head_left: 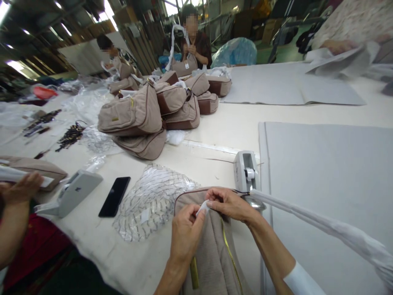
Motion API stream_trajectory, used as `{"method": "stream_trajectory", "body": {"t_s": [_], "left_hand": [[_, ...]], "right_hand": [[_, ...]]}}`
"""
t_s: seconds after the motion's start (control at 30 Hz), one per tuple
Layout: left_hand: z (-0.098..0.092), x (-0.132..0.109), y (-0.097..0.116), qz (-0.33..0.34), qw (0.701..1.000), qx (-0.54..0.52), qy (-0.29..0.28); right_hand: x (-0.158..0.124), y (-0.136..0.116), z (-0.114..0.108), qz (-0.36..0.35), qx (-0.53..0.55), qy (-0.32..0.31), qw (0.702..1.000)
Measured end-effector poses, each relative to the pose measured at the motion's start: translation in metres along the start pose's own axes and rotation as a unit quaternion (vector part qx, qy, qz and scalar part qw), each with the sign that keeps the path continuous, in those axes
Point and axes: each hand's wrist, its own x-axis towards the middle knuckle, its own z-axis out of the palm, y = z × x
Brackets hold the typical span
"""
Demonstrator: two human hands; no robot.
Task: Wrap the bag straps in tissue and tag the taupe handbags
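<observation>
A taupe fabric bag (211, 246) with a gold zipper and brown piping lies in front of me at the table's near edge. Over its top end, my left hand (188, 227) pinches a small white slip of paper (202, 207) between thumb and fingers. My right hand (229, 203) meets it there, its fingertips closed on the slip's other side. From the bag's top right runs a strap wrapped in white paper (307, 217), stretching off to the right. A grey tape dispenser (246, 170) stands just beyond the right hand.
Clear printed plastic bag (153, 200), black phone (114, 196) and second tape dispenser (76, 190) lie to the left. Several taupe bags (132, 110) are piled ahead. Large grey-white sheets (331, 164) cover the right. A co-worker's hand (23, 188) is at far left; other people work across the table.
</observation>
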Motion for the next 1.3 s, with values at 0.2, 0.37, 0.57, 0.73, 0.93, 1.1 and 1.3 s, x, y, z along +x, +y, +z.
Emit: {"method": "stream_trajectory", "body": {"t_s": [0.2,0.37,0.57,0.73,0.93,1.1,1.3], "left_hand": [[0.014,0.008,-0.016,-0.011,0.994,-0.101,0.047],[0.003,0.005,-0.031,-0.029,0.979,-0.198,-0.042],[-0.007,-0.002,-0.026,-0.022,0.98,-0.192,-0.047],[-0.005,-0.005,-0.023,-0.017,0.987,-0.162,0.006],[-0.009,-0.008,-0.028,-0.084,0.964,-0.254,-0.006],[-0.006,-0.007,-0.029,-0.074,0.974,-0.215,0.016],[-0.002,-0.008,-0.029,-0.024,0.991,-0.122,0.042]], "right_hand": [[0.008,-0.001,0.004,0.076,0.015,-0.085,0.993],[-0.019,0.007,0.032,0.134,0.076,0.035,0.987],[-0.012,-0.026,0.012,-0.02,-0.076,-0.01,0.997],[0.029,-0.03,0.006,0.062,-0.061,-0.204,0.975],[0.036,-0.01,0.009,0.074,-0.023,-0.207,0.975],[0.032,-0.009,0.01,0.035,-0.003,-0.18,0.983],[0.039,-0.006,0.008,0.045,0.005,-0.183,0.982]]}}
